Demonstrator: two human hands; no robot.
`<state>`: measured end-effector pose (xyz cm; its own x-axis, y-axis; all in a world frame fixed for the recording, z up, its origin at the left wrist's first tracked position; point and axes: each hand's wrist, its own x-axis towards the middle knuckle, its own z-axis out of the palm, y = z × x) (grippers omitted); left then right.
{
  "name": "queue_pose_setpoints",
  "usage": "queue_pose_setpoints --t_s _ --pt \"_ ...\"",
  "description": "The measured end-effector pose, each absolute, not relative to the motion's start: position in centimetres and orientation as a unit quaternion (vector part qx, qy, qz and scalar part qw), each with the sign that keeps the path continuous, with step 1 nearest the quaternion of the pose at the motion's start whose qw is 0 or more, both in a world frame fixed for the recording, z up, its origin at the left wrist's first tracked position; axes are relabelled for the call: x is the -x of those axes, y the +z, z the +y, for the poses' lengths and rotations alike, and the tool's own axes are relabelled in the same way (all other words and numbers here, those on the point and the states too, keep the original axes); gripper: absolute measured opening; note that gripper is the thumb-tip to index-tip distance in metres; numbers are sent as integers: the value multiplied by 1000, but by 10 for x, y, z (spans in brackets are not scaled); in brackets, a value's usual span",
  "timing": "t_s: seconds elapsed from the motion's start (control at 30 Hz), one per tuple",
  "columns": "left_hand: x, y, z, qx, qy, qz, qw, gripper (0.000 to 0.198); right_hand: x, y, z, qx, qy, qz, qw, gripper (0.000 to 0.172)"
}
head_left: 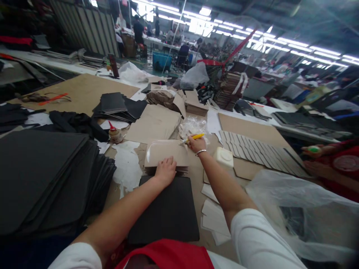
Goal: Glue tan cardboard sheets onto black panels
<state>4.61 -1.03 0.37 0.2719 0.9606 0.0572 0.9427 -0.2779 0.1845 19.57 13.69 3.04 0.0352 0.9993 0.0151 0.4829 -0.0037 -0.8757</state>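
Observation:
My left hand [166,171] lies with its fingers stretched out on a stack of tan cardboard pieces [157,153], at the front edge of the top piece. A shiny wet streak curves along that piece's left and far edges. In my right hand [195,145] is a yellow-handled brush [198,136], its pale tip at the top piece's far right corner. Directly in front of the stack is a black panel [168,209]. A cream plastic container [224,157] stands right of my right wrist, and crumpled clear plastic [193,127] lies just beyond the hand.
Large black sheets [42,175] are piled at left. A red-tipped bottle [114,133] stands beyond torn white paper [127,164]. Slatted grey strips [260,151] and plastic sheeting [314,209] lie at right. Another person's hand [319,149] holds a green-topped object at the right edge.

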Motion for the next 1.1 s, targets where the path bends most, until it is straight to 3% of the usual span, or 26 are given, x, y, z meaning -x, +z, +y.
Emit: queue_pose_setpoints --t_s 0.13,0.33,0.47,0.57,0.73,0.83,0.97,1.03,1.1 --pt "-42 9 6 -788 51 612 46 26 -218 28 106 618 350 -597 374 15" --pt "-28 17 27 -818 3 570 72 37 -247 29 33 599 385 -610 349 24" --pt "-19 25 44 -838 -25 536 98 43 -258 42 10 598 396 -540 441 32" --pt "-17 32 48 -847 -35 519 107 36 -257 48 3 569 405 -488 523 45" --pt "-23 42 29 -836 -1 543 76 21 -238 27 3 528 381 -541 532 50" --pt "-15 58 15 -791 81 607 21 23 -221 9 13 532 320 -643 448 34" --pt "18 93 -4 -644 343 683 -44 7 -200 4 20 549 236 -731 329 12" --pt "31 105 -18 -559 474 680 -16 2 -190 11 15 539 230 -732 348 14" --pt "32 110 -34 -477 590 646 80 8 -181 20 4 520 248 -716 394 20"
